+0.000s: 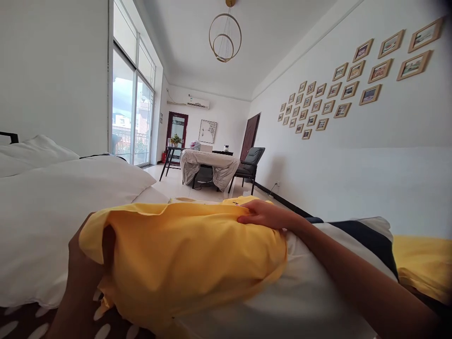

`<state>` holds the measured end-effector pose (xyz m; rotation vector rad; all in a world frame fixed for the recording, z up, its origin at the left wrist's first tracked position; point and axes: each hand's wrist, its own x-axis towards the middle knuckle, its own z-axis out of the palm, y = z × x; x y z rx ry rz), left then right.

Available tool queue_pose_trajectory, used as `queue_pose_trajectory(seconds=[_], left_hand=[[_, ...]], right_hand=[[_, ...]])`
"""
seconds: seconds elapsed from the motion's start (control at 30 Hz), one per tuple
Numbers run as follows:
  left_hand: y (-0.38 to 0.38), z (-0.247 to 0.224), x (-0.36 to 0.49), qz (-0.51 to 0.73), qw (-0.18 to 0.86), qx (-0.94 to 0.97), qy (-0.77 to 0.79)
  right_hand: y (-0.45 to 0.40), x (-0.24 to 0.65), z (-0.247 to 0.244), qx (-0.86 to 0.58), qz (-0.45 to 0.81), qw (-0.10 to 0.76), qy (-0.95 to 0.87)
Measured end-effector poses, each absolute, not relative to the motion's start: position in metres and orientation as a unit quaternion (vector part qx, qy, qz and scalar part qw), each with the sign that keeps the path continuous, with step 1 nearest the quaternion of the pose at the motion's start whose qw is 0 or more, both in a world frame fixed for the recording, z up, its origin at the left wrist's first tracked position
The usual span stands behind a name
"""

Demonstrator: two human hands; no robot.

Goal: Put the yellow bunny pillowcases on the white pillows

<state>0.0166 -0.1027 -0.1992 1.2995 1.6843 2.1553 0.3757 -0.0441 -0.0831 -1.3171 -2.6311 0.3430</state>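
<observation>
Yellow cloth that looks like a pillowcase lies bunched across the front, with a loose, gaping edge on its left. My right hand pinches its upper edge, thumb on the near side and fingers over the top. At the left end, my left hand is up against the gaping edge; cloth hides its fingers, so its grip cannot be made out. Under and to the right of the yellow cloth rests a white pillow with a dark band. Whether the cloth encloses any of that pillow is hidden.
White pillows are piled at left. Dark spotted fabric shows at lower left, more yellow cloth at far right. Beyond stand a covered table and a black chair. Glass doors line the left.
</observation>
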Motion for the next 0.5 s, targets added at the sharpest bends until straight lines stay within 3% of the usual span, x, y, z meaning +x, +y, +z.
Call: queue_pose_trajectory(seconds=[0.13,0.2,0.37,0.5], left_hand=[[-0.106,-0.195,0.03,0.708,0.059,0.366,0.602],[-0.103,-0.195,0.03,0.724,0.099,0.326,0.6],[-0.103,-0.191,0.025,0.775,0.186,0.214,0.565],[-0.108,-0.18,0.029,0.813,0.208,0.166,0.518]], right_hand=[[-0.049,0.393,-0.073,-0.49,-0.022,0.269,-0.829],[-0.053,0.405,-0.068,-0.503,0.004,0.304,-0.809],[-0.064,0.422,-0.062,-0.471,0.214,0.094,-0.851],[-0.059,0.432,-0.065,-0.499,0.149,0.114,-0.846]])
